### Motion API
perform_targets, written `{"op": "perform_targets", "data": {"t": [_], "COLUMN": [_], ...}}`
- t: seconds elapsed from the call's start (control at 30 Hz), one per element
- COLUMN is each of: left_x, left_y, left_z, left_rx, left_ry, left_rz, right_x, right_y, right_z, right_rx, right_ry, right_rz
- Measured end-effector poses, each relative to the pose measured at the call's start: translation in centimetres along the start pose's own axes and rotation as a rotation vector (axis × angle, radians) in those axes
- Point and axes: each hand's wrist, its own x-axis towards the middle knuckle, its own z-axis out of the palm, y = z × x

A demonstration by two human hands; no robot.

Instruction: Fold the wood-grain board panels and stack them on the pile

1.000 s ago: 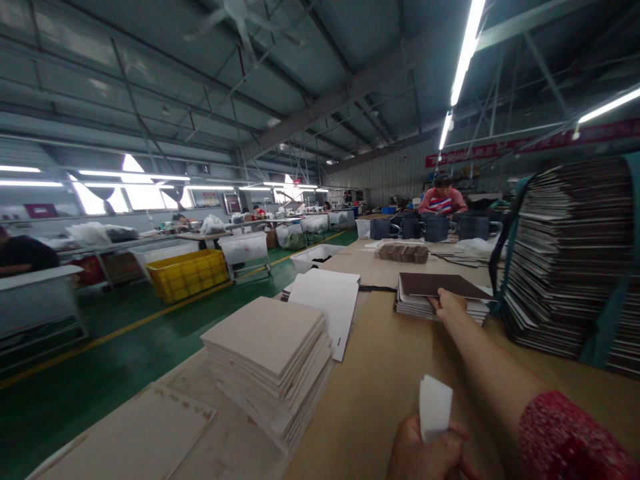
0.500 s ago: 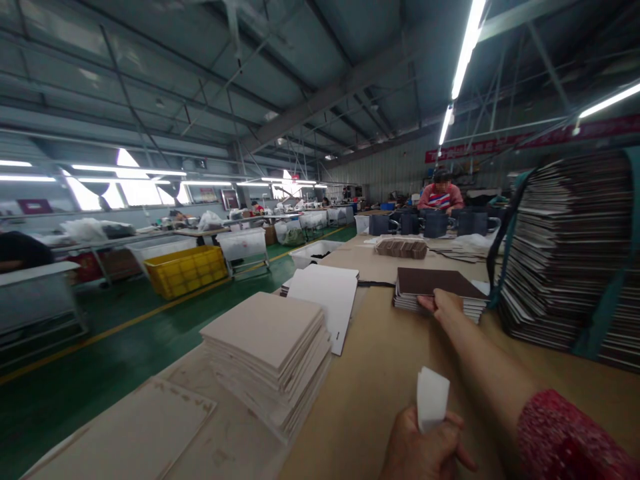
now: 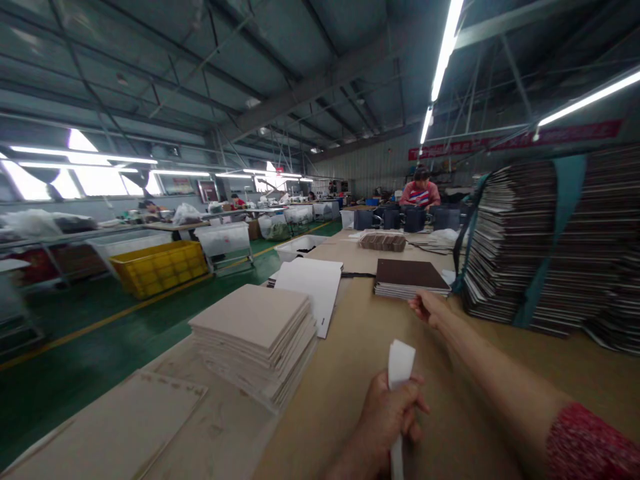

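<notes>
My left hand [image 3: 395, 403] is closed around a white folded strip [image 3: 401, 363], whose upper end stands up above the fingers and whose lower end shows beneath them. Just off the near edge of a stack of dark brown-topped boards [image 3: 411, 277] is my right hand [image 3: 427, 308], its fingers curled together. Whatever may be between those fingers is hidden. Left of my hands stands a tall pile of beige boards [image 3: 253, 317]. White sheets [image 3: 311, 287] lie behind that pile, the top one slanting toward me.
A big strapped bundle of dark boards [image 3: 510, 247] rises at the right. Farther along the table [image 3: 345, 360] lie a bundle of small brown pieces [image 3: 383, 241] and dark bags [image 3: 415, 219], with a co-worker [image 3: 420, 192] behind. A yellow bin [image 3: 157, 267] stands on the green floor.
My right hand has drawn back from the brown-topped stack. My left hand has risen with the white strip, more of which now shows. The whole view has turned slightly right.
</notes>
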Motion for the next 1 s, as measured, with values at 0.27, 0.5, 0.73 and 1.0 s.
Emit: {"op": "perform_targets", "data": {"t": [0.27, 0.5, 0.73, 1.0], "left_x": [-1.0, -1.7, -6.7, -11.2], "left_y": [1.1, 0.3, -4.1, -12.7], "left_z": [-0.2, 1.3, 13.0, 24.1], "left_rx": [0.170, 0.611, 0.787, 0.713], "left_ry": [-0.046, 0.025, -0.204, -0.439], "left_rz": [0.031, 0.074, -0.078, -0.252], "right_x": [-19.2, -36.8, -42.5, -35.7], "right_y": [0.1, 5.1, 12.1, 14.7], "right_z": [-21.5, -46.2, -56.4, -59.0], "right_rx": [-0.091, 0.101, 0.172, -0.238], "right_ry": [-0.114, 0.693, 1.028, 0.808], "right_rz": [-0.147, -0.221, -0.167, -0.207]}}
